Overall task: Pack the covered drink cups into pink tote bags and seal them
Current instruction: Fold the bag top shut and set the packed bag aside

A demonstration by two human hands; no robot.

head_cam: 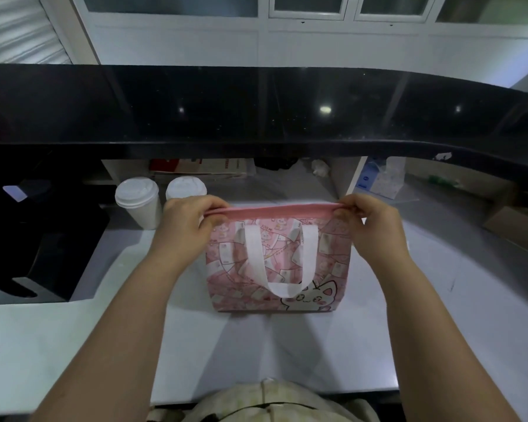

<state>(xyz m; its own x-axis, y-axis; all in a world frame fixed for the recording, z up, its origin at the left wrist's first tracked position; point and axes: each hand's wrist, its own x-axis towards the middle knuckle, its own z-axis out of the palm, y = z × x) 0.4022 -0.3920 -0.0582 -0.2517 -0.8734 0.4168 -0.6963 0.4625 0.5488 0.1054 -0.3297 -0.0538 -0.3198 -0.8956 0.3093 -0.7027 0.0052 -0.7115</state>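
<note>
My left hand (185, 220) and right hand (375, 220) each pinch one end of the pink tote bag (276, 263) at its flattened top hem. The bag hangs below my fingers, its base on the worktop (287, 354). It looks soft and light, so the hem ends seem the surest hold. Lidded cups (137, 197) stand just beyond my left fingers.

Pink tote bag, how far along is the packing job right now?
Done: the pink tote bag stands upright on the counter; whether it holds cups is hidden. In hand: the left hand and right hand pinch the ends of its top rim, pulled flat shut. Left: two lidded white cups wait outside the bag, behind the left hand.
</note>
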